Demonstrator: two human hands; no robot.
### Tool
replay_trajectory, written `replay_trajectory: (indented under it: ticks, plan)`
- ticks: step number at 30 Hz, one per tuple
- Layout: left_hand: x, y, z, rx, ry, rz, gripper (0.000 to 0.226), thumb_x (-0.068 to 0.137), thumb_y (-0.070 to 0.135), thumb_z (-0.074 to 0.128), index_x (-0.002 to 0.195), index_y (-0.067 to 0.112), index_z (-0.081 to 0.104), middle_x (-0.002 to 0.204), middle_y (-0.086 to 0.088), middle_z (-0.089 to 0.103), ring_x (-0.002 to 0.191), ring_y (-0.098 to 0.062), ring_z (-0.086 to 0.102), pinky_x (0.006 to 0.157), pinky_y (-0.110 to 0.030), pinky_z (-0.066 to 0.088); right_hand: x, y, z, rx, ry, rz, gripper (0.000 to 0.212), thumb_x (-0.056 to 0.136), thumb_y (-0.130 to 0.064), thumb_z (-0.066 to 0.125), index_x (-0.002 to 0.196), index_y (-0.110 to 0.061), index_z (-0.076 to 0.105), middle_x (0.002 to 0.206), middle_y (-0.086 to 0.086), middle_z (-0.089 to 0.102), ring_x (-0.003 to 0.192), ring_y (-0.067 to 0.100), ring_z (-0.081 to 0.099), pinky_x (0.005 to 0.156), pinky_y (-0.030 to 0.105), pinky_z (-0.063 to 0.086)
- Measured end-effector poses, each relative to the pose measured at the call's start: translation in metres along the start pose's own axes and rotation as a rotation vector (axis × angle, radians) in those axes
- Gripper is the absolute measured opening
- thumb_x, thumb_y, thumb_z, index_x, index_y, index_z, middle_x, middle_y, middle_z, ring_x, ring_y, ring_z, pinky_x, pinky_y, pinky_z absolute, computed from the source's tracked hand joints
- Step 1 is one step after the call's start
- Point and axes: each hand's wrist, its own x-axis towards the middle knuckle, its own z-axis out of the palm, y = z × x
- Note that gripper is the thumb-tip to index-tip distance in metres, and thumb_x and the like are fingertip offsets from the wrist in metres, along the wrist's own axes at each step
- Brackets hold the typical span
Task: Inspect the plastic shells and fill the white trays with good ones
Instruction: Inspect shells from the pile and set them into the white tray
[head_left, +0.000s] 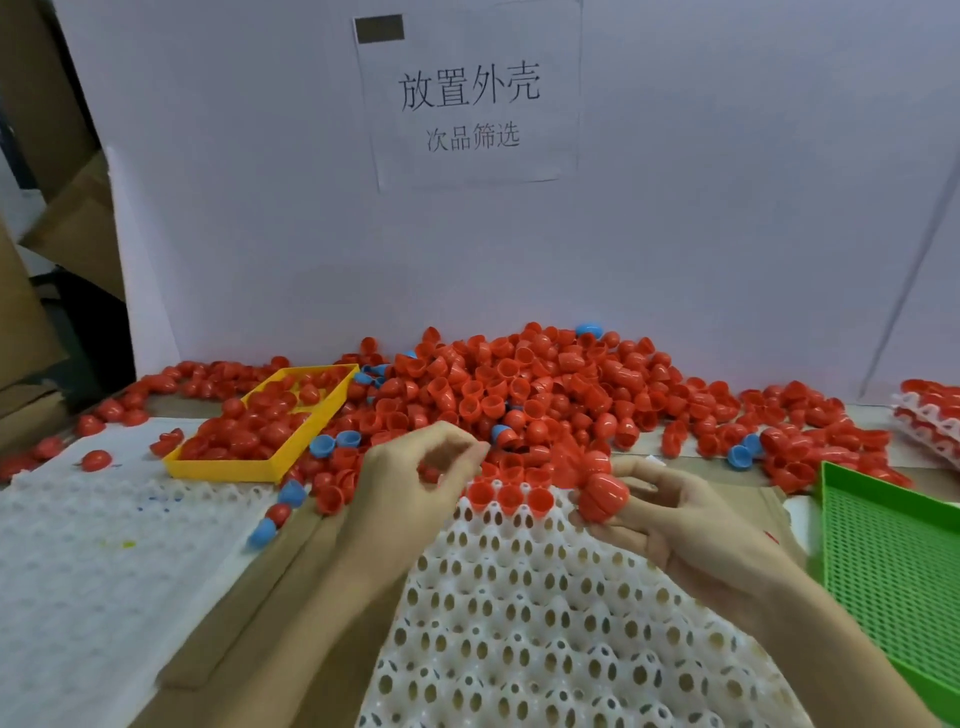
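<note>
A big heap of red plastic shells (524, 395) with a few blue ones lies along the back of the table. In front of me a white tray (545, 608) with rows of holes holds three red shells (509, 493) in its far row. My right hand (675, 525) grips a red shell (602, 496) at the tray's far right corner. My left hand (410, 483) hovers over the tray's far left corner with fingers curled around a small red shell (430, 473).
A yellow bin (249, 465) with red shells sits at the left. Another white tray (88, 561) lies at the near left, a green mesh tray (898, 577) at the right, filled white trays (930, 415) at the far right. A white board with a paper sign (470, 104) stands behind.
</note>
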Motion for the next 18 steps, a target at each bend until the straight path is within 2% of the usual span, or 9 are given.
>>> replay_trajectory:
  ticks: [2,3,6,8,11,13,15,18]
  plan:
    - [-0.011,0.028,0.017,-0.101,-0.18,0.053,0.015,0.093,0.051,0.072,0.097,0.037,0.074,0.091,0.022,0.073,0.089,-0.007,0.072,0.076,-0.016,0.055,0.0,0.001,0.002,-0.008,-0.025,-0.011,0.04,0.075,-0.018,0.091,0.109,-0.003,0.075,0.12,0.027,0.071,0.114,0.038,0.071,0.089,0.032,0.061]
    - [-0.017,0.035,0.024,-0.122,-0.21,0.086,0.02,0.089,0.055,0.074,0.098,0.036,0.074,0.092,0.023,0.073,0.087,-0.006,0.071,0.075,-0.013,0.053,0.0,0.003,0.004,-0.028,-0.037,-0.015,0.038,0.079,-0.018,0.088,0.11,-0.001,0.074,0.12,0.026,0.071,0.115,0.038,0.07,0.092,0.034,0.06]
    - [-0.027,0.037,0.037,-0.114,-0.185,0.122,0.031,0.081,0.052,0.084,0.094,0.028,0.07,0.088,0.019,0.069,0.08,-0.008,0.067,0.07,-0.013,0.051,0.0,0.009,0.008,-0.134,-0.057,-0.028,0.032,0.086,-0.014,0.082,0.112,0.002,0.071,0.118,0.025,0.072,0.114,0.04,0.07,0.099,0.042,0.058]
    - [-0.03,0.031,0.04,-0.037,-0.162,0.135,0.029,0.083,0.048,0.084,0.093,0.026,0.067,0.085,0.018,0.066,0.081,-0.005,0.064,0.071,-0.013,0.049,0.0,0.011,0.01,-0.188,-0.047,-0.049,0.028,0.086,-0.012,0.082,0.108,0.003,0.071,0.115,0.025,0.073,0.112,0.04,0.07,0.098,0.044,0.059]
    - [-0.029,0.027,0.04,-0.009,-0.186,0.153,0.022,0.086,0.04,0.078,0.102,0.027,0.069,0.093,0.02,0.068,0.087,-0.002,0.064,0.077,-0.01,0.047,-0.001,0.01,0.009,-0.195,-0.031,-0.068,0.024,0.088,-0.009,0.081,0.105,0.003,0.07,0.114,0.025,0.073,0.111,0.04,0.072,0.095,0.043,0.06]
    - [-0.028,0.026,0.038,-0.091,-0.208,0.102,0.023,0.087,0.03,0.08,0.108,0.028,0.072,0.098,0.019,0.072,0.088,-0.004,0.069,0.079,-0.01,0.05,0.0,0.008,0.006,-0.216,-0.009,-0.086,0.026,0.088,-0.013,0.082,0.106,0.002,0.07,0.115,0.022,0.074,0.11,0.039,0.072,0.094,0.041,0.06]
    - [-0.025,0.025,0.034,-0.224,-0.248,-0.024,0.025,0.087,0.023,0.082,0.109,0.03,0.074,0.099,0.017,0.076,0.087,-0.005,0.073,0.08,-0.015,0.055,0.0,0.006,0.005,-0.247,0.04,-0.105,0.028,0.085,-0.02,0.085,0.104,-0.003,0.073,0.113,0.018,0.076,0.109,0.036,0.073,0.093,0.036,0.06]
    - [-0.016,0.021,0.025,-0.347,-0.294,-0.19,0.025,0.086,0.023,0.084,0.107,0.034,0.076,0.102,0.014,0.077,0.089,-0.008,0.076,0.082,-0.019,0.059,-0.001,0.005,0.003,-0.263,0.075,-0.132,0.028,0.081,-0.026,0.088,0.101,-0.011,0.076,0.109,0.016,0.077,0.105,0.032,0.075,0.091,0.029,0.059]
